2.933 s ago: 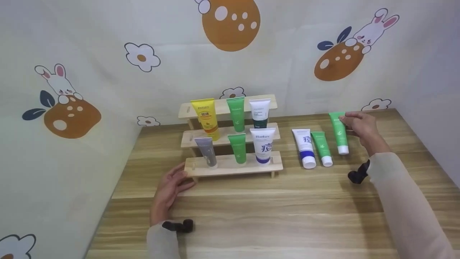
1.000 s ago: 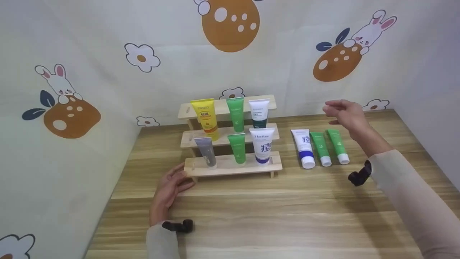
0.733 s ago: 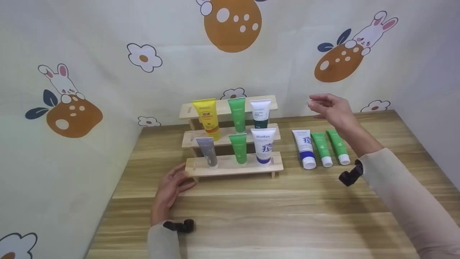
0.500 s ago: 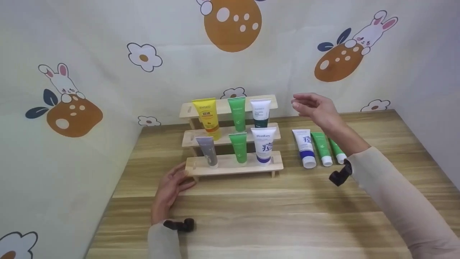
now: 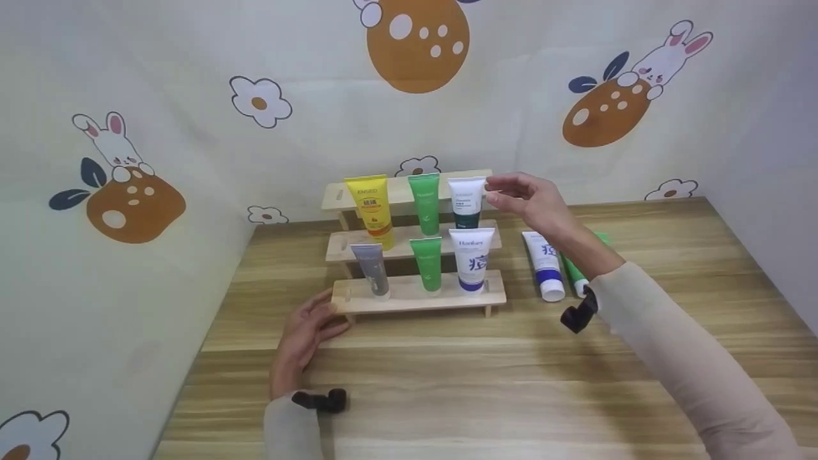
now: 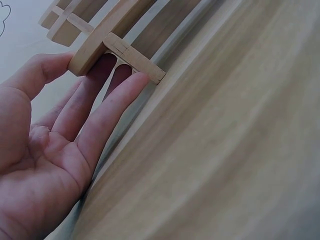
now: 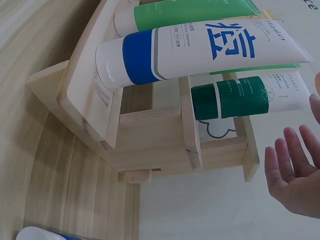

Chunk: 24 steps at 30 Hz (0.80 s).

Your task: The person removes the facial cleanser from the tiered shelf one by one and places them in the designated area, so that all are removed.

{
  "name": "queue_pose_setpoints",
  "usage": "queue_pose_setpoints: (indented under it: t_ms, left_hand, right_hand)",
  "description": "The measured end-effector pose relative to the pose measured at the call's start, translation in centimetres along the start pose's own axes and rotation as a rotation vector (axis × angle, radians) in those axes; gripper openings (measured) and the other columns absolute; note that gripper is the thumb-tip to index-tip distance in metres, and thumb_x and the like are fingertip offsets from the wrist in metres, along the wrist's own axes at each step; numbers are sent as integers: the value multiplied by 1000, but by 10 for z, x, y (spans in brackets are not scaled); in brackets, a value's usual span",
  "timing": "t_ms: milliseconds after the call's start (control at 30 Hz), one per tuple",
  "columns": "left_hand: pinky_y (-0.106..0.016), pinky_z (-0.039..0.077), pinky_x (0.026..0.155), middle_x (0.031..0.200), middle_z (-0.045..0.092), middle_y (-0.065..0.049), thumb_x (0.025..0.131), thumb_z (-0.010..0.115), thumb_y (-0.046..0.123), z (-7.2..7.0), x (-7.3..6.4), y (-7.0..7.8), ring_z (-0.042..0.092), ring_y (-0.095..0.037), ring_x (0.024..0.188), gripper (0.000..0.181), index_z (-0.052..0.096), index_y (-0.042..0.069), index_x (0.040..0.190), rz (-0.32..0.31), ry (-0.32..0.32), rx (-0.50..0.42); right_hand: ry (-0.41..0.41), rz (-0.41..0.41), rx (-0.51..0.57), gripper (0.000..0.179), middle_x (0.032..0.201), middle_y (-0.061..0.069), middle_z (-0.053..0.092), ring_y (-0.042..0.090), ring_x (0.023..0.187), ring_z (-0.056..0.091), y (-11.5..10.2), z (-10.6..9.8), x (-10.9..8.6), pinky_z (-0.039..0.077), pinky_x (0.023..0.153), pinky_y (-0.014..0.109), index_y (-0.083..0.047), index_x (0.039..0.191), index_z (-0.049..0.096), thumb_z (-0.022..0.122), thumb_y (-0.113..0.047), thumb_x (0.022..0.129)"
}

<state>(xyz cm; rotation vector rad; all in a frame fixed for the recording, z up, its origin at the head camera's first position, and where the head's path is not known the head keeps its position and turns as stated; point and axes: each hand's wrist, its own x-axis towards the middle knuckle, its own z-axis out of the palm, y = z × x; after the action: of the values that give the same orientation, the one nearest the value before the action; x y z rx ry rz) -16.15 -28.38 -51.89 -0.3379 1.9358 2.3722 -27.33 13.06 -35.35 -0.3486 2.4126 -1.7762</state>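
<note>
My left hand (image 5: pixel 301 335) holds the left end of a three-tier wooden display rack (image 5: pixel 415 301); in the left wrist view its thumb meets the shelf edge and the fingers reach beneath. My right hand (image 5: pixel 537 203) hovers by the upper right of a white tube with a dark green base (image 5: pixel 466 201), which stands on the middle tier. In the right wrist view the fingers (image 7: pixel 286 160) are parted, with nothing between them. Beside that tube stand a green tube (image 5: pixel 425 203) and a yellow tube (image 5: pixel 370 207).
On the lowest tier stand a grey tube (image 5: pixel 372 271), a small green tube (image 5: pixel 427 265) and a white tube with a blue band (image 5: pixel 471 259). Right of the rack, a white-and-blue tube (image 5: pixel 544 265) and two green tubes lie on the table (image 5: pixel 447 383), partly behind my right arm.
My right hand has laid a green tube down beside the other two on the table, let go, and moved left to the rack's white tube. My left hand has stayed on the rack.
</note>
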Motion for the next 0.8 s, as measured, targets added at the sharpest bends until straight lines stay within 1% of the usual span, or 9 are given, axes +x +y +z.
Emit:
queue_pose_setpoints:
  t_ms: [100,300,400,533,633,800]
  left_hand:
    - [-43,64,93,149,45,-27,99,57,3,0,0,0,71,-25,103,53,41,-1,149,-3,2,-12]
    - [-43,63,94,145,50,-25,99,57,4,0,-1,0,71,-25,103,51,44,2,148,-24,17,-4]
    - [-44,63,94,141,53,-25,98,58,5,0,-1,1,71,-25,103,51,44,2,148,-23,20,-7]
    - [-44,63,93,137,56,-24,98,58,4,-1,-2,0,71,-25,103,52,44,1,148,-17,19,-11]
    - [-44,64,93,139,54,-25,98,58,4,-1,-2,0,71,-24,102,52,44,0,148,-18,20,-13]
    - [-44,64,93,150,46,-24,98,57,3,-1,-2,1,71,-23,102,53,43,0,149,-17,8,-19]
  right_hand:
    - [3,12,-5,54,138,7,60,24,131,53,-2,4,3,48,115,44,-16,136,59,73,-41,90]
    - [-3,49,-8,56,134,8,59,25,127,53,-3,11,9,48,115,47,-16,136,59,74,-43,89]
    - [3,53,15,51,131,7,60,25,123,53,-5,14,11,48,114,47,-16,133,61,74,-39,90]
    - [4,66,18,47,127,7,62,24,119,54,-7,19,14,50,111,43,-13,129,63,75,-35,90]
    - [12,73,6,45,125,8,63,23,115,55,-8,22,14,51,107,37,-10,128,64,75,-34,90]
    - [88,35,-2,41,115,5,63,20,107,54,-11,22,10,51,94,27,-7,126,66,73,-31,92]
